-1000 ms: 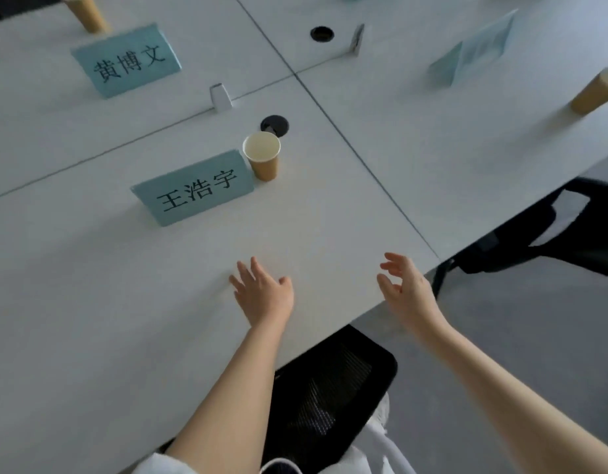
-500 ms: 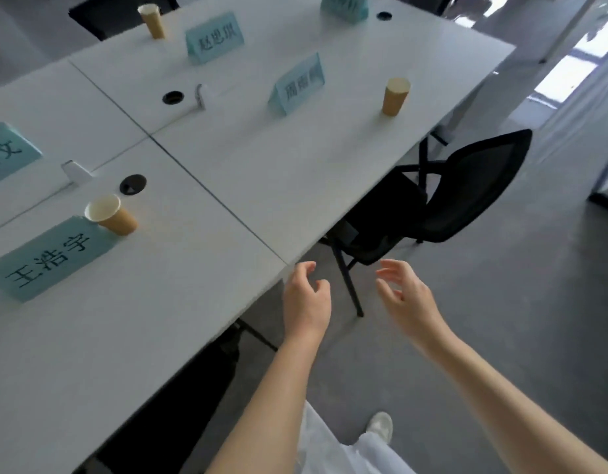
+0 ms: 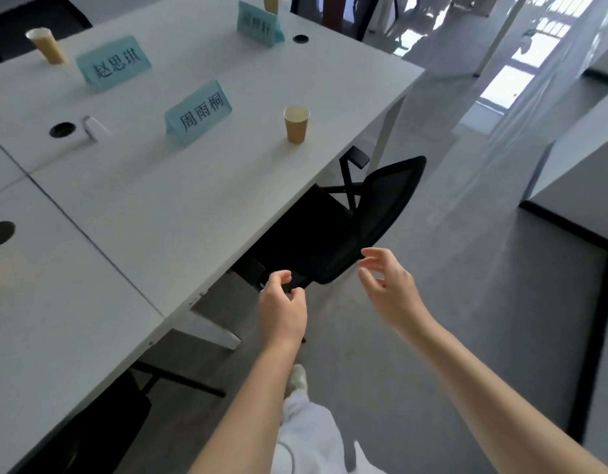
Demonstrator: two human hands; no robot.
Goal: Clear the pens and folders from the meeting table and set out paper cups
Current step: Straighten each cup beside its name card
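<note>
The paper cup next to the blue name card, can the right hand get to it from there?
Probably yes. The right hand is open and holds nothing, and the paper cup stands near the table edge with bare tabletop around it. Only the black chair sits between them, low enough to reach over.

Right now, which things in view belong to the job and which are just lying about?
Job: paper cups, near, far left, far end, on the table; both hands, left, right, empty.

Lying about: name cards, black chair.
</note>
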